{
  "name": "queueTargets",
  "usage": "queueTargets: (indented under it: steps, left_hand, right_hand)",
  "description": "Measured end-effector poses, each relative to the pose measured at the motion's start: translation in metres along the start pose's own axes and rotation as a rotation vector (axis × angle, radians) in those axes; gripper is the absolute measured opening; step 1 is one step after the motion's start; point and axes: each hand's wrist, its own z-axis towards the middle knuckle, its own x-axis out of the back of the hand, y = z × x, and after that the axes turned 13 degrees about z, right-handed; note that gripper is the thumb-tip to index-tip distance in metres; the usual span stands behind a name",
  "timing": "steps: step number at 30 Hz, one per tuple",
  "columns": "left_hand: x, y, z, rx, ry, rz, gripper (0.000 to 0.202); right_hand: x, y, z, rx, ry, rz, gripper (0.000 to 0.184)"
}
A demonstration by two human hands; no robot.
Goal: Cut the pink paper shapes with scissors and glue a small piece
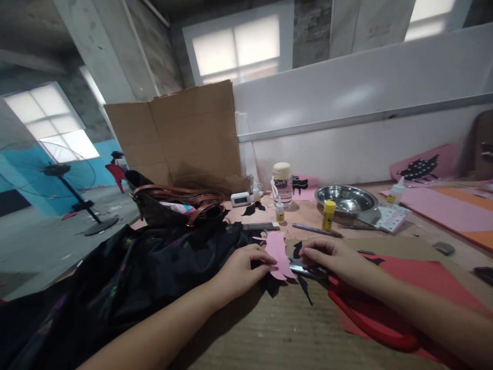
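A pink paper cutout [278, 252] with scalloped edges is pinched between the thumb and fingers of my left hand [246, 270]. Black paper scraps [272, 285] lie beneath it. My right hand [331, 259] is closed in a pinch, its fingertips beside a small black paper piece [297, 250]; whether they grip it is unclear. Under my right hand and wrist lie scissors with red handles [370, 324], their blades pointing toward the pink cutout. Red paper [419, 288] is spread below the scissors on a cardboard sheet [292, 334].
Black fabric [154, 272] and a handbag [173, 205] fill the left side. Behind my hands stand a glue stick [328, 216], a glue bottle [280, 211], a lidded jar [282, 187] and a steel bowl [346, 200]. Pink sheets [447, 208] lie right; a cardboard panel [192, 139] rises behind.
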Motion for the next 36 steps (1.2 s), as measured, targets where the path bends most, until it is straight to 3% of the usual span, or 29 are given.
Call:
queueTargets:
  steps: [6,11,14,16,22,27,31,33,36]
  left_hand:
    - [-0.004,0.015,-0.007,0.04,0.127,-0.108,0.016]
    - [-0.007,0.028,-0.013,0.059,0.156,-0.208,0.019]
    - [-0.008,0.033,-0.016,0.03,0.151,-0.192,0.015]
    - [-0.009,0.035,-0.018,-0.003,0.128,-0.165,0.013]
    - [-0.011,0.047,-0.024,-0.093,0.024,-0.1,0.017]
    - [-0.004,0.042,-0.021,0.077,0.126,-0.122,0.015]
    - [-0.003,0.021,-0.009,0.19,0.206,-0.195,0.035]
    - [-0.005,0.014,-0.005,0.231,0.167,-0.236,0.046]
    - [-0.007,0.013,-0.004,0.251,0.042,-0.296,0.044]
  right_hand:
    - [0.002,-0.016,-0.006,-0.093,-0.007,0.197,0.041]
    - [-0.006,-0.031,-0.018,-0.289,-0.048,0.509,0.026]
    - [-0.013,-0.032,-0.022,-0.279,-0.061,0.607,0.018]
    - [-0.015,-0.029,-0.022,-0.194,-0.056,0.575,0.017]
    - [-0.014,-0.019,-0.02,-0.019,-0.1,0.281,0.037]
    - [-0.012,-0.025,-0.022,0.013,-0.138,0.207,0.044]
    - [-0.021,-0.032,-0.031,-0.01,-0.195,0.161,0.044]
    - [-0.027,-0.035,-0.036,-0.04,-0.196,0.142,0.044]
    - [-0.034,-0.038,-0.043,-0.057,-0.201,0.125,0.041]
